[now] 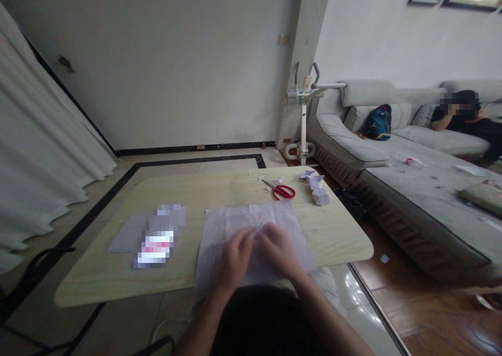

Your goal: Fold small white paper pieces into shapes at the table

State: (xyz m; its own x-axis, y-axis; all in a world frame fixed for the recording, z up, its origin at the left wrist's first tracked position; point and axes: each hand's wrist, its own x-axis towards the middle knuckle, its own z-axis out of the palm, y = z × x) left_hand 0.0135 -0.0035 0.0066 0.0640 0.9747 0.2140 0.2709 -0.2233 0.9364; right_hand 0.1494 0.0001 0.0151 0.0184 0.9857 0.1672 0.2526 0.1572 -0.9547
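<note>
A large sheet of white paper (235, 225) with faint print lies on the near side of a pale wooden table (345, 236). Both my hands rest on it close together. My left hand (234, 259) has its fingers curled and pinches a small fold or strip of paper (259, 229). My right hand (279, 251) meets it from the right, fingers bent onto the same piece. Red-handled scissors (280, 190) lie further back on the table, beyond my hands. Small folded white paper pieces (317, 188) sit to the right of the scissors.
A grey sheet with a blurred-out item (129, 233) lies at the table's left. A grey sofa (411, 188) stands to the right, with a blue bag (378, 122) and another person (466, 118) on it. White curtains (35, 157) hang at left.
</note>
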